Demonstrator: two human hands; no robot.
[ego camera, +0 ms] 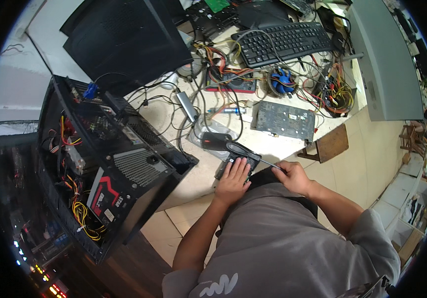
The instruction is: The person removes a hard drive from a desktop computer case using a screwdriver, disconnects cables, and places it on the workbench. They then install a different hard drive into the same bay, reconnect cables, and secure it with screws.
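Observation:
My left hand [234,183] lies flat with spread fingers on a dark flat device [255,161] at the table's near edge; its exact kind is hard to tell. My right hand [291,177] is closed on a thin metal-shafted tool [272,164], seemingly a screwdriver, whose shaft points left at the device. Just beyond the device is a black object with an oval loop [241,149], beside a black computer mouse [215,141]. Partly under the mouse rests a silver hard drive [195,138].
An open computer case [150,167] stands at left. A graphics card [286,120], a blue-bladed cooling fan [282,81], a red-edged multimeter [232,86] and a black keyboard [286,43] lie among tangled cables. A grey case [388,63] stands at right, above a wooden stool [330,145].

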